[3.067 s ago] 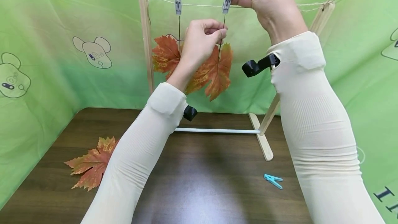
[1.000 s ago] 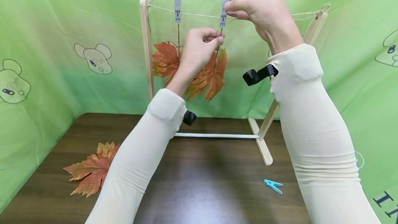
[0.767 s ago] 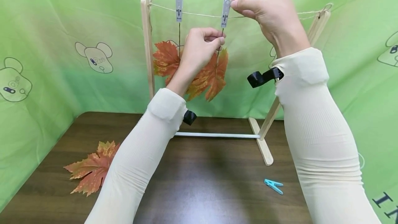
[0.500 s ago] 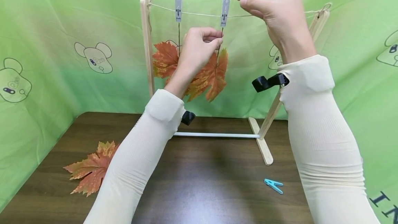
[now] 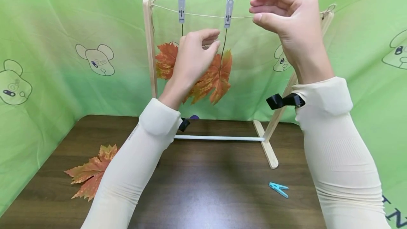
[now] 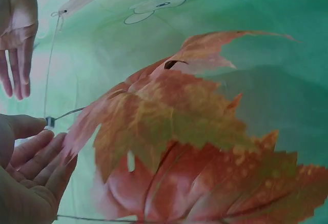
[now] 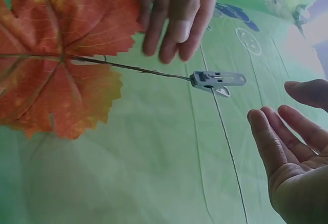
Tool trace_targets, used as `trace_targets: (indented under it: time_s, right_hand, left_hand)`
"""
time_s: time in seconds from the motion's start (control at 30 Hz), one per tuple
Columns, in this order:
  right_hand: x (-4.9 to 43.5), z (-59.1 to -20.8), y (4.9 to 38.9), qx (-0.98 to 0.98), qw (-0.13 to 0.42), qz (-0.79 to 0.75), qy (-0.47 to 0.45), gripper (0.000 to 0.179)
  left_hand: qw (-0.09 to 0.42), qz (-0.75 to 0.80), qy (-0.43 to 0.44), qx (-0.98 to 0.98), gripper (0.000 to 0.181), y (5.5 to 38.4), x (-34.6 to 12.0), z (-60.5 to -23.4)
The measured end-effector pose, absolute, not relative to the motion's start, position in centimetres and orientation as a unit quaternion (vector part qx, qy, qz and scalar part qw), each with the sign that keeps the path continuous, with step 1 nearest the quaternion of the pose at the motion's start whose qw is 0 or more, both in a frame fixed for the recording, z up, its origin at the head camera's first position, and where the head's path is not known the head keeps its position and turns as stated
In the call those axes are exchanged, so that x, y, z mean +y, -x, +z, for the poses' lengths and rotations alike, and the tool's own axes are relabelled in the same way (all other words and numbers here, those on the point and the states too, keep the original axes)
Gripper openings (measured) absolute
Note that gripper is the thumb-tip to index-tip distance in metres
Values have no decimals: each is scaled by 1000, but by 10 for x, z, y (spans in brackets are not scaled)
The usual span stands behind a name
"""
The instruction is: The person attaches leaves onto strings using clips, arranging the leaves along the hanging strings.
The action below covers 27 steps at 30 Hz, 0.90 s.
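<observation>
Two grey clothespins, the left one [image 5: 182, 8] and the right one [image 5: 228, 12], clip thin leaf stems to a string [image 5: 203, 15]. From them hang a left orange maple leaf [image 5: 165, 61] and a right one [image 5: 220, 80]. My left hand [image 5: 194, 57] is beside the right leaf's stem with fingers loosely bent, apart from it, and partly covers both leaves. To the right of the right clothespin, my right hand [image 5: 292, 27] is raised with nothing in its fingers. In the right wrist view, the clothespin [image 7: 218, 78] grips the stem between both hands.
Wooden posts, such as the right one [image 5: 278, 116], and a white bar [image 5: 219, 138] form the frame on the brown table [image 5: 206, 179]. Another maple leaf [image 5: 92, 172] lies at left, partly under my left sleeve. A blue clothespin [image 5: 278, 189] lies at right. Green cloth hangs behind.
My right hand has let go of the right clothespin and moved right and down. My left hand has released the stem and shifted left. The leaf stays hanging from the string.
</observation>
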State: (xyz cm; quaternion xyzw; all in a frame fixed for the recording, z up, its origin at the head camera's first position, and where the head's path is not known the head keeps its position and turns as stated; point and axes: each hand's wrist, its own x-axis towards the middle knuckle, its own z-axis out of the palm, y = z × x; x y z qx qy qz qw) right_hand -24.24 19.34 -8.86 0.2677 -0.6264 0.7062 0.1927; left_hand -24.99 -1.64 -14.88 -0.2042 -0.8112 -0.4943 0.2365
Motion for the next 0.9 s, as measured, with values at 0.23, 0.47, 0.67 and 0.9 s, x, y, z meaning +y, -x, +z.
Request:
trace_targets:
  time_s: [0.23,0.47,0.67,0.9]
  right_hand:
    - [203,-103,232,-638,187,692,-283,33]
    - [214,-117,216,-694,211,631,-276,30]
    - [223,-133,198,-778,250,513,-263,30]
    - [236,-154,185,-815,246,461,-248,33]
  left_hand:
    - [282,-454,224,-815,34,232,-34,-161]
    - [312,-392,277,-820,36,220,-55,-181]
    - [322,-366,310,-816,36,208,-81,-203]
    - [322,-349,296,-829,38,196,-117,-230]
